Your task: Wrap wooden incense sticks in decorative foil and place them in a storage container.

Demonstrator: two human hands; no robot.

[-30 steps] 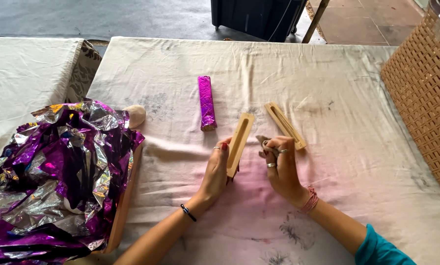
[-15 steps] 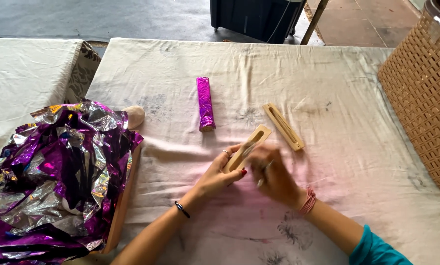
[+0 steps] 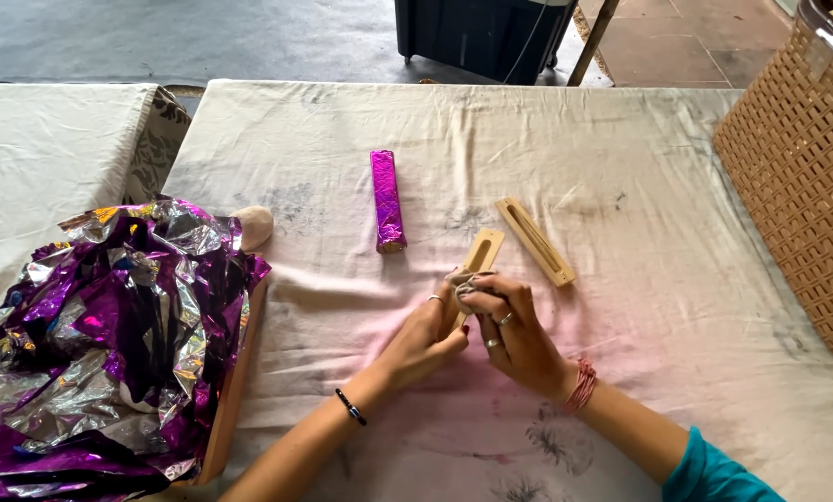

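Both hands meet over a slotted wooden mould half (image 3: pixel 480 256) near the middle of the cloth-covered table (image 3: pixel 621 149). A second ago the left hand held this piece upright on its own, the slot facing the person, while the right hand rested beside it on the cloth; now the piece has been lowered to a slant and both hands close around its near end. The left hand (image 3: pixel 430 336) is curled, its fingers pressed against the side of the piece, steadying it. The right hand (image 3: pixel 514 330) pinches a small lump of pale dough-like stuff (image 3: pixel 463 282) and presses it to the lower end of the slot; how much of it already sits in the groove I cannot tell, since the fingers cover that part. So the work seems to have passed from picking the piece up to packing it. The matching mould half (image 3: pixel 535 241) lies flat just to the right, untouched and in the same place as before. A stick wrapped in purple foil (image 3: pixel 387 201) lies a little farther up the cloth, also unmoved. At the left sits a heap of crumpled purple foil sheets (image 3: pixel 100 325), and a woven basket (image 3: pixel 798 177) stands at the right edge.
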